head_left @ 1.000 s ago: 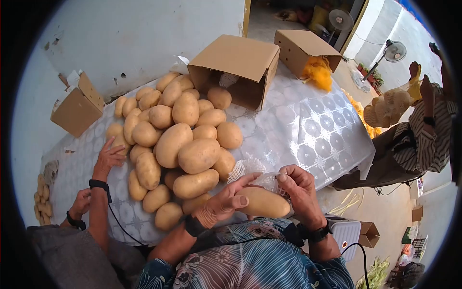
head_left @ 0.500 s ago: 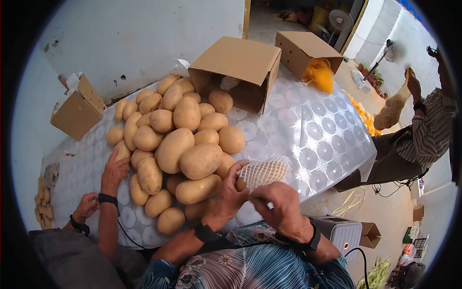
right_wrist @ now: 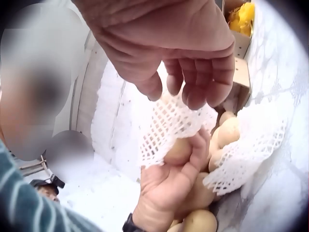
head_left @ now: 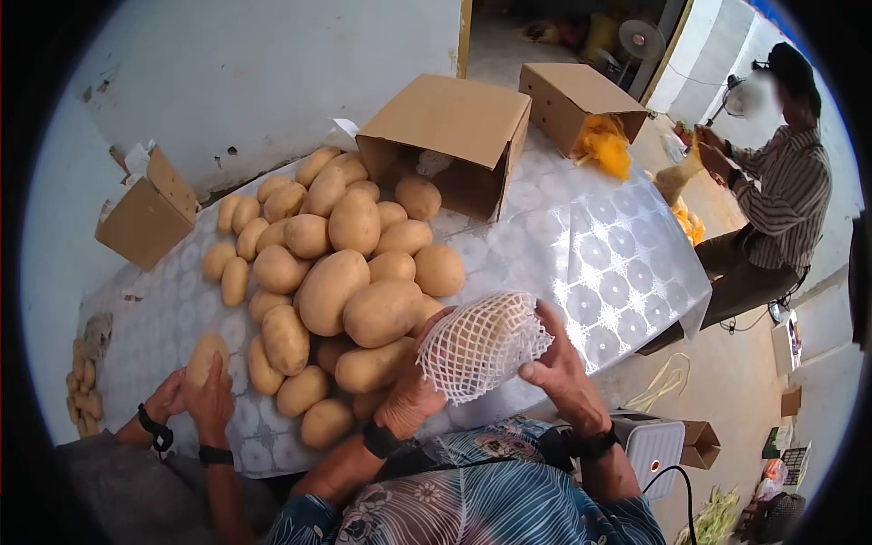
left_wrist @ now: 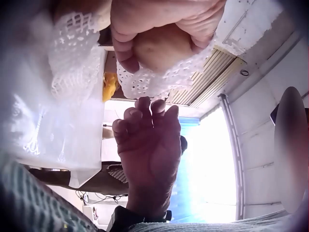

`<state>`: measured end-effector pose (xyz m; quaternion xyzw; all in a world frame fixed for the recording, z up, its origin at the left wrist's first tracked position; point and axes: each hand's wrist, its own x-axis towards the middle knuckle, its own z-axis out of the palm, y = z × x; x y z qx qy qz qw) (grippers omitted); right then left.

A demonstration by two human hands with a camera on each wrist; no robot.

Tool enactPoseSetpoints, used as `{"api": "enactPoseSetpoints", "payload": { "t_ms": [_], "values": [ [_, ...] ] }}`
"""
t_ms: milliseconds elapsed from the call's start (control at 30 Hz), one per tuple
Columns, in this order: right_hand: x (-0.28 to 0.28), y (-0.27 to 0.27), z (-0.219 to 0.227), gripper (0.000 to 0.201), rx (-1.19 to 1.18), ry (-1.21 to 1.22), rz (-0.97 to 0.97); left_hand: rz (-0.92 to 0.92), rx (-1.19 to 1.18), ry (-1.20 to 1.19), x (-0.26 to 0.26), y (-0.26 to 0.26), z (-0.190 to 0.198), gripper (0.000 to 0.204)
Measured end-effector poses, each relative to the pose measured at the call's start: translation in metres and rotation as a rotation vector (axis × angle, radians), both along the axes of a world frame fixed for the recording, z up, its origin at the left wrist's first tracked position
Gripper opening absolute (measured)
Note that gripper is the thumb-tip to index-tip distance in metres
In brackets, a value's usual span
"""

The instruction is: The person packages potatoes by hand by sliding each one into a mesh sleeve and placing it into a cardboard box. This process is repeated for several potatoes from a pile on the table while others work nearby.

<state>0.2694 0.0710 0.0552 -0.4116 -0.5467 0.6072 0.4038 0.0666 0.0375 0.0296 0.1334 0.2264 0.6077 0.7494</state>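
My left hand (head_left: pixel 413 395) grips a potato (left_wrist: pixel 161 50) sleeved in a white foam net (head_left: pixel 481 350), over the near edge of the table. Bare potato skin shows at the sleeve's end in the left wrist view. My right hand (head_left: pixel 568 377) is at the sleeve's right end, its fingers loosely bent and fingertips close to the mesh in the right wrist view. A second foam net (right_wrist: pixel 256 150) lies on the table beside the potato pile (head_left: pixel 331 291). At the left, another person's hands (head_left: pixel 211 400) hold a bare potato (head_left: pixel 207 356).
An open cardboard box (head_left: pixel 445 118) lies on its side behind the pile. Another box (head_left: pixel 581 100) holds yellow netting (head_left: pixel 604 145). One more carton (head_left: pixel 150 213) stands by the wall. A patterned cover (head_left: pixel 599 263) lies over the table. Someone in a striped shirt (head_left: pixel 790 182) stands at the right.
The white net, first bunched behind the bare potato, now wraps it. My right hand has moved to the sleeve's right end. The other person has drawn a potato from the pile toward themselves.
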Motion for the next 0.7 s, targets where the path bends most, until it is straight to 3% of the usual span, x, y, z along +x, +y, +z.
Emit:
{"api": "enactPoseSetpoints", "payload": {
  "t_ms": [33, 133, 167, 233, 300, 400, 500, 600, 700],
  "values": [
    [-0.003, 0.009, -0.015, 0.115, -0.045, 0.069, 0.160, -0.020, 0.021, -0.011, 0.001, -0.004, 0.000, 0.054],
    [-0.022, 0.005, 0.001, 0.113, -0.113, 0.146, 0.190, -0.154, 0.365, 0.875, -0.010, -0.008, -0.033, 0.049],
    [-0.024, 0.006, 0.003, 0.111, -0.196, 0.253, 0.182, -0.133, 0.524, 1.302, -0.012, -0.007, -0.030, 0.049],
    [-0.012, 0.011, 0.001, 0.104, -0.241, 0.213, 0.288, -0.144, 0.244, 0.762, -0.010, -0.011, -0.030, 0.049],
    [-0.001, 0.014, 0.001, 0.094, -0.262, 0.196, 0.355, -0.154, 0.372, 1.099, -0.016, -0.011, -0.019, 0.049],
    [-0.009, 0.017, -0.005, 0.092, -0.320, 0.059, 0.318, -0.016, 0.582, 1.449, -0.018, -0.013, -0.052, 0.049],
    [-0.033, 0.008, -0.014, 0.088, -0.285, 0.156, 0.278, 0.128, 0.812, 1.723, -0.018, -0.009, -0.039, 0.048],
    [-0.031, 0.007, -0.029, 0.082, -0.353, 0.214, 0.256, 0.052, 0.717, 1.607, -0.019, -0.009, -0.049, 0.044],
    [-0.026, 0.009, -0.034, 0.077, -0.432, 0.276, 0.244, 0.241, 1.051, 1.847, -0.024, -0.010, -0.058, 0.041]
  ]
}}
